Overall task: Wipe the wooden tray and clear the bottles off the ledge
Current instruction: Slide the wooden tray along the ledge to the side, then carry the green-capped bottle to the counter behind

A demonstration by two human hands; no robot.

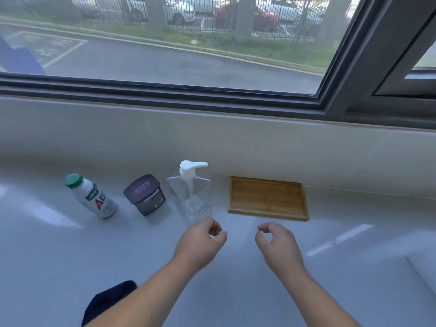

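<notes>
White ledge (59,244) under a window (165,43), four items lined up along the back wall. From left: white drink bottle (93,197) with green cap, red and green label, upright. Next a dark grey lidded container (145,194), just beside it. Then a clear pump bottle (190,197) with white pump head, spout pointing right, looks nearly empty. Right of that, apart from the bottles, the wooden tray (267,198), rectangular, flat on the ledge, back edge against the wall, nothing in it.

Both hands bare, forearms reaching in from the bottom. Left hand (200,241) just in front of the pump bottle's base, fingers curled inward, thumb and fingertips close together, gripping nothing visible; contact with the bottle cannot be told. Right hand (277,244) near the tray's front left corner, apart from it, fingers loosely curled, thumb and index nearly meeting, empty.

Dark navy cloth (106,300) lies on the ledge at lower left, partly under the left forearm. Outside: road, grass, fence, parked cars.
</notes>
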